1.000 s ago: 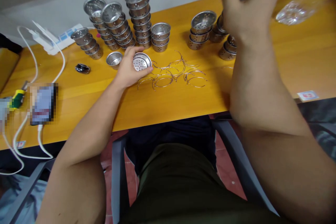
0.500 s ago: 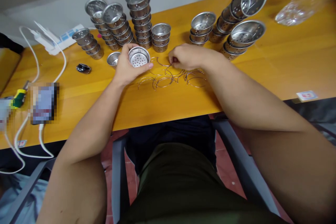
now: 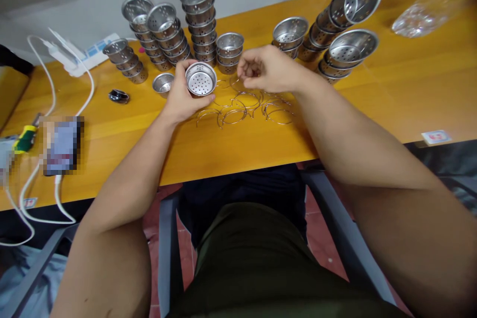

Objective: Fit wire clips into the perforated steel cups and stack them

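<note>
My left hand (image 3: 182, 94) is wrapped around a small perforated metal strainer cup (image 3: 201, 80), its open top tilted toward me. Thumb and fingers press on its outer wall. To the right of the cup, my right hand (image 3: 261, 69) is raised just above the table, fingers pinched on a thin wire ring (image 3: 234, 84) that hangs down at its left side. Below both hands lies a loose spread of bent wire rings (image 3: 234, 117), several of them overlapping. Another strainer cup (image 3: 163, 83) sits on the table, partly behind my left hand.
Stacks of strainer cups (image 3: 201, 25) line the back of the wooden table (image 3: 238, 149), with leaning stacks (image 3: 346, 52) at the right. A clear bottle (image 3: 421, 17) lies far right. On the left are a power strip (image 3: 93, 54), cables, a phone (image 3: 62, 146) and a small black object (image 3: 119, 96).
My right hand has lifted from the pile with a wire ring in its fingers. The cup in my left hand has shifted slightly right and tipped more toward me.
</note>
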### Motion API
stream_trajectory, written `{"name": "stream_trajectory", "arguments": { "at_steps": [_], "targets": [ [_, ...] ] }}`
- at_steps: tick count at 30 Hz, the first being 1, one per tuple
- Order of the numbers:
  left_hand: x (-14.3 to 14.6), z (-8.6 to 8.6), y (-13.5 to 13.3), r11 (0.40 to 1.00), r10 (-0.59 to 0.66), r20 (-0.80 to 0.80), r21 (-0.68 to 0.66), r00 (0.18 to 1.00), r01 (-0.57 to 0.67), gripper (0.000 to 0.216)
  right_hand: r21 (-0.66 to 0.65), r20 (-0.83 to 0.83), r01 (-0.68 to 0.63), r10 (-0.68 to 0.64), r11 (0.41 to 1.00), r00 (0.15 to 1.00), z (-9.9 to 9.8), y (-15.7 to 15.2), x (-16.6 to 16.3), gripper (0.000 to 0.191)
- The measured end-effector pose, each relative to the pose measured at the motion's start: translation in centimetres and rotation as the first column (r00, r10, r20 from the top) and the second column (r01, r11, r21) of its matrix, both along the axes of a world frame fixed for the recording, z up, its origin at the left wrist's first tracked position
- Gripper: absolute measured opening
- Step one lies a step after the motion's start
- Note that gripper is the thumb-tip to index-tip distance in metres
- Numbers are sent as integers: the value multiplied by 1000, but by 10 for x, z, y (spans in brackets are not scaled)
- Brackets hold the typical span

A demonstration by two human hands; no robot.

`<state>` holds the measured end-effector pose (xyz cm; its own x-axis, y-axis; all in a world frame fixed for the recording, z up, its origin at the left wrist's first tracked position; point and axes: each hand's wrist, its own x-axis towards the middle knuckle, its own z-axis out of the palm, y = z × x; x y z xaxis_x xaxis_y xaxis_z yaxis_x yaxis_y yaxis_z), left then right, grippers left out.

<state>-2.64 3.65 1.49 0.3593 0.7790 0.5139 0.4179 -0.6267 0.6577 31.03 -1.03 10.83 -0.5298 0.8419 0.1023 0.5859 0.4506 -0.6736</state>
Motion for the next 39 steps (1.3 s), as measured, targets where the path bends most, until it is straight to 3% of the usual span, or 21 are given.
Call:
{"name": "stream_trajectory", "arguments": {
  "at_steps": [6, 10, 14, 18, 22, 28, 39],
  "targets": [
    [0, 10, -13, 991, -130, 4, -19, 992, 130, 114, 55, -2, 115, -115, 992, 993, 0, -3, -14, 66],
    [3, 19, -27, 979, -191, -15, -81, 982, 189, 114, 48, -139, 128, -120, 991, 983, -4, -2, -20, 56],
    [8, 17, -29, 953, -274, 4, -132, 962, 272, 116, 48, -290, 83, -65, 995, 955, -20, 8, -23, 43],
    [9, 14, -24, 960, -245, 52, -127, 968, 249, 118, 1, -497, -37, 33, 999, 867, -43, 24, -17, 44],
    [10, 20, -29, 966, -245, 31, -82, 969, 246, 111, -20, -424, -193, 166, 981, 890, -56, 31, -14, 32],
    [13, 27, -40, 957, -289, -74, -44, 954, 286, 104, 143, -373, -26, 79, 989, 925, -52, 24, -22, 25],
    [13, 22, -36, 951, -306, -135, 0, 942, 309, 108, -47, -410, -160, 127, 986, 903, -51, 22, -21, 25]
  ]
}}
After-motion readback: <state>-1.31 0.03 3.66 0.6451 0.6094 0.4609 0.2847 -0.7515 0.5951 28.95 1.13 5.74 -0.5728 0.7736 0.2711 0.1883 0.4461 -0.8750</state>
